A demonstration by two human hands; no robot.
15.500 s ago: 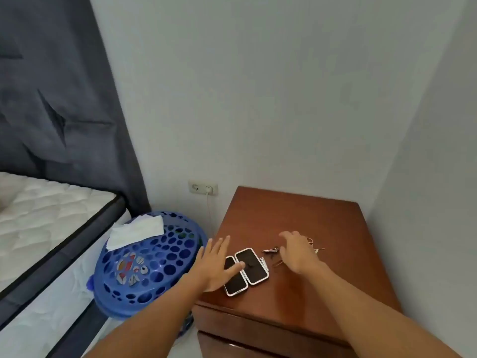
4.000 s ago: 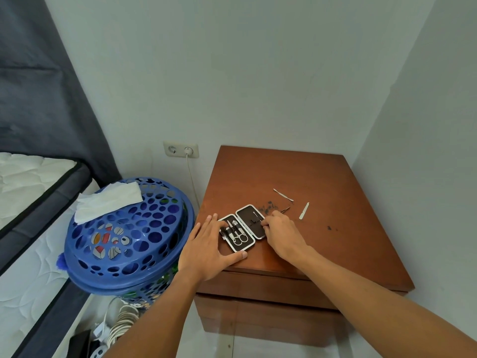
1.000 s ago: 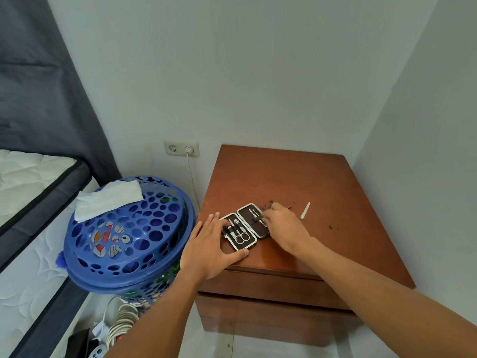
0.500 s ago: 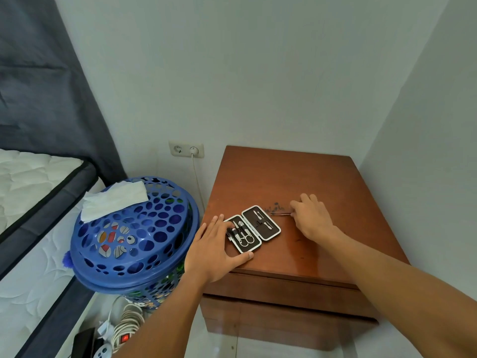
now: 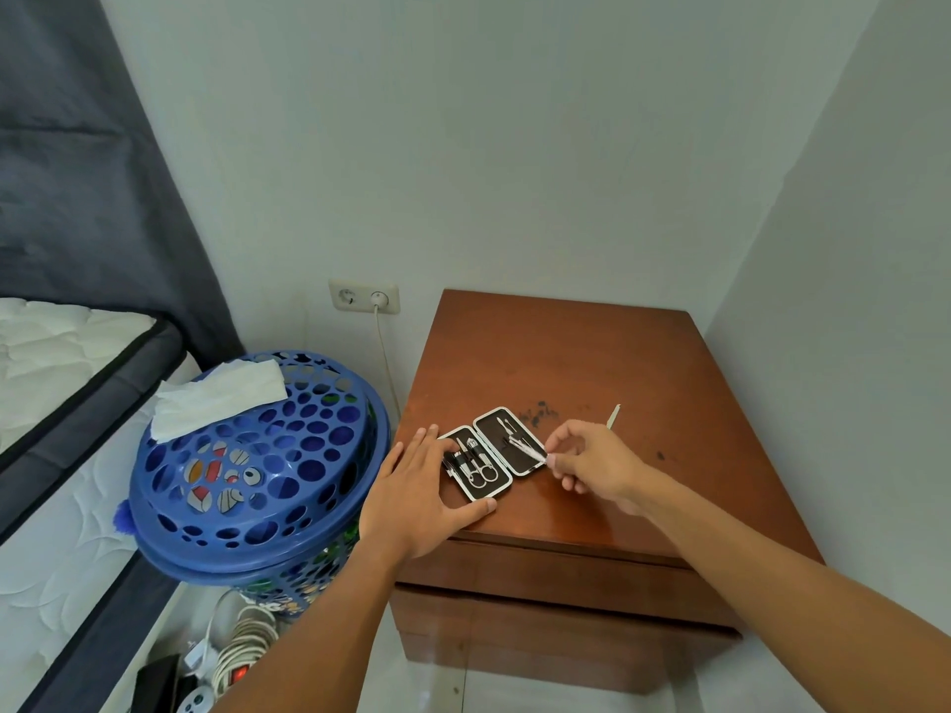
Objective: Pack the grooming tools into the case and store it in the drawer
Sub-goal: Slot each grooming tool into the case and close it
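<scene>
- Blue basket point(image 5: 247, 465), far left: it stands just beside the nightstand point(image 5: 643, 362) with a white tissue point(image 5: 218, 396) on its lid. We judge that a tool flicked off the near-left edge could fall through its holes or behind it.
- Left hand point(image 5: 417, 499): we see it flat, fingers spread, pressing on the near-left corner of the open case point(image 5: 491, 452) and gripping nothing. If this pressure eases, we expect the case to slide toward the edge while the other hand pushes a tool in.
- Case, centre: it lies opened flat near the front-left of the top; scissors point(image 5: 481, 468) and other tools sit in its left half.
- Right hand point(image 5: 592, 468): thumb and forefinger are pinched together on a thin metal tool point(image 5: 527, 450), its tip over the right half of the case. The tool is blurred — we cannot tell whether it has entered its loop. A shallow angle could make it skid out.
- Loose file point(image 5: 613, 416), right: it lies apart on the wood behind the right hand — easily left out before closing.
- Drawer point(image 5: 540, 573), below: it appears closed.
</scene>
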